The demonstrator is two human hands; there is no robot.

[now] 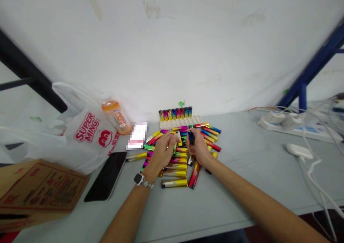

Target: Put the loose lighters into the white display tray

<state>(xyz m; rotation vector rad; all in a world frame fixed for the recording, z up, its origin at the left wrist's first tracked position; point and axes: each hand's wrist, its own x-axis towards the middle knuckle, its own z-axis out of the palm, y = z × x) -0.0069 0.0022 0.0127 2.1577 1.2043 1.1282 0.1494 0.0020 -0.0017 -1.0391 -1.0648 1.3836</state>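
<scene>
A pile of several shiny multicoloured sticks [176,164] lies on the grey table [233,193]. My left hand [161,152], with a watch on its wrist, rests over the pile, its fingers curled on a yellow stick. My right hand [198,147] is closed round a dark blue piece [191,137] just above the pile. Behind them a white perforated tray [180,122] holds a row of several short coloured pieces standing upright [175,113].
A black phone [106,176] lies left of the pile, beside a cardboard box [37,189] and a white plastic bag [80,135]. An orange bottle [116,117] stands by the wall. A power strip [292,123] and white cables [309,157] lie at the right.
</scene>
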